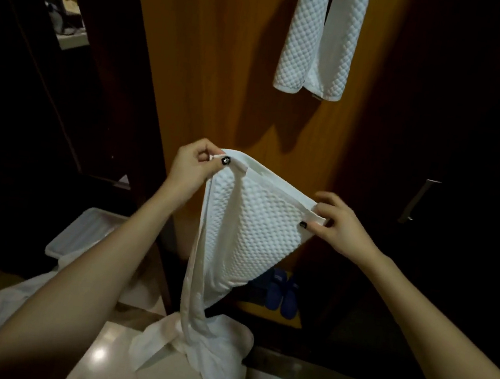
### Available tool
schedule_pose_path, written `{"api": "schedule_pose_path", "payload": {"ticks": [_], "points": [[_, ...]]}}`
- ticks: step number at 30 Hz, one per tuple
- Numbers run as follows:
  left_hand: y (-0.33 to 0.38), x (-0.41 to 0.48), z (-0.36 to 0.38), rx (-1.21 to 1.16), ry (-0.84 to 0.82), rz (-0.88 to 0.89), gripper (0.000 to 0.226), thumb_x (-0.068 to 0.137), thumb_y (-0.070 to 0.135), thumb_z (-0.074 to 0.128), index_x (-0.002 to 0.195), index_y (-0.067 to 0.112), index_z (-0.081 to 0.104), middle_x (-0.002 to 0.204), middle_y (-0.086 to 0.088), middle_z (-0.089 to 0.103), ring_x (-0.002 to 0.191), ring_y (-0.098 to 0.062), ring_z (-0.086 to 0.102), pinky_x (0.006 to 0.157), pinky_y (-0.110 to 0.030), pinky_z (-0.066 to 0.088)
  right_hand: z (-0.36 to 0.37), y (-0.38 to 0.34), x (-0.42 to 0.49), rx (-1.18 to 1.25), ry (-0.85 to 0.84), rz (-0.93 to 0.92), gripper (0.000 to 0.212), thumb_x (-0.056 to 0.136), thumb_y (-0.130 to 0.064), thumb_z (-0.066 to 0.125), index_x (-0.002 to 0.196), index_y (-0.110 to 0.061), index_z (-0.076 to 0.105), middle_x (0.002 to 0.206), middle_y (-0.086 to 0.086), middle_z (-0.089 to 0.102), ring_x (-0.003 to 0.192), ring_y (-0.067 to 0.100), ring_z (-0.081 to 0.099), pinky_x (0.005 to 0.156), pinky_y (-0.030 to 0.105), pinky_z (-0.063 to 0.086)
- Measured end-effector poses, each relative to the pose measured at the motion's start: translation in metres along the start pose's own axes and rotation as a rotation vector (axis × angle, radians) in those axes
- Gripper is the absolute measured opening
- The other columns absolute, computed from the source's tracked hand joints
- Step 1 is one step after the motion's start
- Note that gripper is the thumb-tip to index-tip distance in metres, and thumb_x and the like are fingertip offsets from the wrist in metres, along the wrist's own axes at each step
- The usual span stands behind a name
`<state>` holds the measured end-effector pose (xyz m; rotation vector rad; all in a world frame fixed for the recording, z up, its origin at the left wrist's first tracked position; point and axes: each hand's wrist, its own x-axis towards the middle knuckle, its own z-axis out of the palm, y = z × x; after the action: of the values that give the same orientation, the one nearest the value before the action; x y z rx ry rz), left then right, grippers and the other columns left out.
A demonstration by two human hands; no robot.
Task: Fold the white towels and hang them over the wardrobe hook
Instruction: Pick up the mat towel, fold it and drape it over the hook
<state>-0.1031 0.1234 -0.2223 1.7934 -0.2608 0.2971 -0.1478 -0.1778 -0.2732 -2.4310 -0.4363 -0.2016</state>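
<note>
Room: dim corner, brown wardrobe door (198,51) straight ahead, shiny tile floor (107,356) underfoot.
Towel in hand: white waffle towel (256,222) held up in front of the door by its top hem, with the rest twisting down so the bottom end sits on the floor.
Hands: they're apart, one at each top corner. The left hand (192,164) pinches the left corner and the right hand (340,225) pinches the right one, so both are clamped on the towel.
Already up: a second towel (317,37) hangs folded higher on the door; the hook itself is out of frame.
Floor pile: more white cloth (196,343) is heaped right where the held towel lands.
What could go wrong: my guess is the twist is the problem. Fold it like this and the halves won't line up, so it'll hang lopsided. The tail could also drag or snag in the pile, and a thumb pinch that light might let a corner slip.
Containers: a white plastic tub (83,232) sits low on the left with its lid on, so can't tell what's inside. The wardrobe's bottom nook holds blue slippers (282,291).
</note>
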Motion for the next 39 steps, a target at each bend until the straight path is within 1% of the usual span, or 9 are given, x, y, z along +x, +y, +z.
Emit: {"api": "schedule_pose_path", "payload": {"ticks": [4, 10, 14, 18, 24, 27, 31, 35, 39], "points": [[-0.006, 0.013, -0.025, 0.046, -0.025, 0.031, 0.013, 0.086, 0.006, 0.066, 0.076, 0.012, 0.059, 0.062, 0.0, 0.052, 0.05, 0.003, 0.046, 0.052, -0.013, 0.036, 0.008, -0.025, 0.004, 0.105, 0.168, 0.067, 0.022, 0.089, -0.026, 0.067, 0.084, -0.005, 0.06, 0.083, 0.009, 0.064, 0.076, 0.027, 0.062, 0.066, 0.05, 0.049], [-0.011, 0.033, -0.051, 0.233, -0.034, 0.179, 0.019, 0.086, 0.013, 0.068, 0.072, 0.011, 0.055, 0.059, 0.0, 0.045, 0.05, -0.002, 0.039, 0.049, -0.017, 0.027, -0.007, -0.059, 0.035, 0.055, 0.366, 0.064, 0.036, 0.094, -0.031, 0.061, 0.078, -0.001, 0.049, 0.071, 0.016, 0.055, 0.059, 0.017, 0.048, 0.054, 0.03, 0.033], [-0.009, 0.049, -0.047, 0.342, -0.006, 0.27, 0.012, 0.086, 0.008, 0.062, 0.078, 0.012, 0.054, 0.063, 0.003, 0.049, 0.053, -0.004, 0.041, 0.051, -0.022, 0.029, -0.029, -0.068, 0.058, -0.077, 0.464, 0.061, 0.032, 0.092, -0.03, 0.062, 0.079, -0.005, 0.047, 0.06, 0.004, 0.052, 0.054, 0.012, 0.046, 0.053, 0.032, 0.034], [-0.007, 0.059, -0.033, 0.315, 0.028, 0.131, 0.025, 0.085, 0.015, 0.066, 0.108, 0.021, 0.058, 0.073, 0.011, 0.062, 0.079, -0.011, 0.06, 0.062, -0.024, 0.048, -0.049, -0.069, 0.069, -0.194, 0.451, 0.083, 0.019, 0.092, -0.021, 0.062, 0.104, -0.009, 0.054, 0.075, 0.004, 0.066, 0.071, 0.019, 0.062, 0.064, 0.039, 0.048], [-0.005, 0.057, 0.003, 0.552, 0.0, 0.23, 0.007, 0.087, 0.019, 0.064, 0.087, 0.013, 0.066, 0.076, -0.001, 0.065, 0.068, -0.018, 0.058, 0.05, -0.025, 0.037, -0.049, -0.058, 0.062, -0.481, 0.302, 0.289, 0.015, 0.094, -0.021, 0.055, 0.104, -0.01, 0.051, 0.089, 0.006, 0.064, 0.071, 0.022, 0.059, 0.055, 0.033, 0.043], [-0.008, 0.054, 0.02, 0.607, 0.035, 0.279, 0.008, 0.089, 0.02, 0.06, 0.088, 0.014, 0.065, 0.073, -0.003, 0.065, 0.068, -0.025, 0.059, 0.058, -0.031, 0.038, -0.044, -0.058, 0.052, -0.251, 0.308, 0.285, 0.03, 0.094, -0.014, 0.055, 0.124, -0.019, 0.053, 0.108, -0.004, 0.064, 0.082, 0.012, 0.064, 0.063, 0.024, 0.049], [0.001, 0.059, 0.033, 0.428, 0.059, 0.228, 0.008, 0.086, 0.015, 0.062, 0.083, 0.009, 0.067, 0.072, -0.001, 0.064, 0.061, -0.015, 0.056, 0.052, -0.027, 0.037, -0.05, -0.072, 0.048, -0.009, 0.283, 0.3, 0.028, 0.093, -0.002, 0.054, 0.106, -0.02, 0.071, 0.106, -0.009, 0.064, 0.097, 0.007, 0.062, 0.081, 0.026, 0.054], [0.014, 0.064, 0.039, 0.282, 0.015, 0.223, 0.004, 0.082, 0.013, 0.069, 0.082, 0.008, 0.07, 0.073, 0.002, 0.064, 0.062, -0.006, 0.054, 0.051, -0.013, 0.036, -0.056, -0.094, 0.052, 0.456, 0.185, 0.387, 0.016, 0.093, 0.0, 0.056, 0.098, -0.002, 0.071, 0.103, 0.018, 0.069, 0.084, 0.018, 0.068, 0.077, 0.033, 0.06], [0.018, 0.07, 0.04, 0.169, -0.034, 0.213, 0.005, 0.079, 0.014, 0.074, 0.082, 0.01, 0.072, 0.07, 0.005, 0.064, 0.061, -0.004, 0.056, 0.053, -0.014, 0.039, -0.058, -0.113, 0.058, 0.378, -0.03, 0.305, 0.022, 0.085, -0.002, 0.069, 0.107, -0.005, 0.066, 0.1, 0.017, 0.073, 0.092, 0.017, 0.069, 0.094, 0.036, 0.051]]}}
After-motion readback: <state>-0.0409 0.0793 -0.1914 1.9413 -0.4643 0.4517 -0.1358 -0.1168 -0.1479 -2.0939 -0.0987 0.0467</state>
